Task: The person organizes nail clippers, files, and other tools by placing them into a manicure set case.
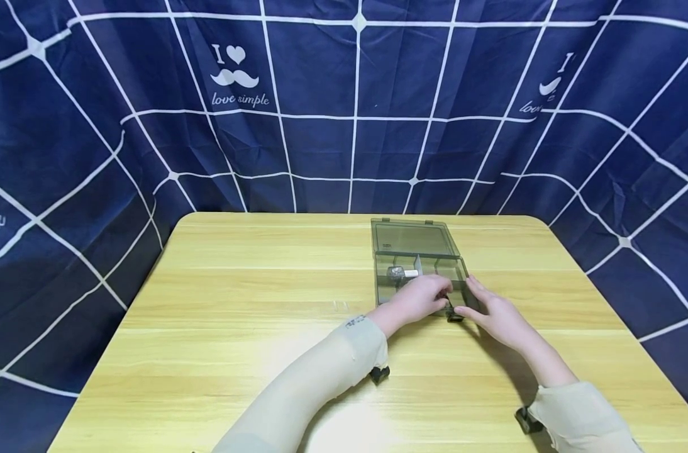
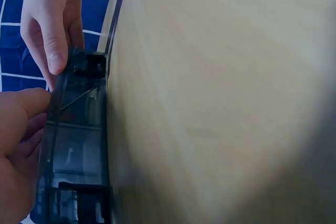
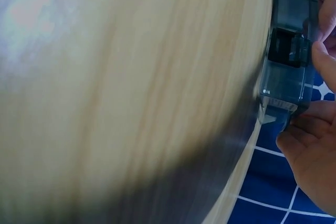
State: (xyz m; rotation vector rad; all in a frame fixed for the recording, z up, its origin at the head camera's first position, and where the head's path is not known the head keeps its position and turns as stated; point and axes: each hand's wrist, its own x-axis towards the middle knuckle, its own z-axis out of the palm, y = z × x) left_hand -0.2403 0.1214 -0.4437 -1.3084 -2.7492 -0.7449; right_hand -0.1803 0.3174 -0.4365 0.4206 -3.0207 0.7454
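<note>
Head view: right hand [image 1: 498, 319] grips right end of box [image 1: 417, 254], likely steadying; left hand [image 1: 416, 297] above it, can't tell if pinching.

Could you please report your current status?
Left hand over open translucent compartment box, grip unclear. Right hand at its right front corner. Lid folded back. No obstruction visible.

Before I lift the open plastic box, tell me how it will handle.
The box is probably stiff, its walls standing straight. Its lid, opened out behind, may swing. The dark-and-white item inside could slide.
</note>
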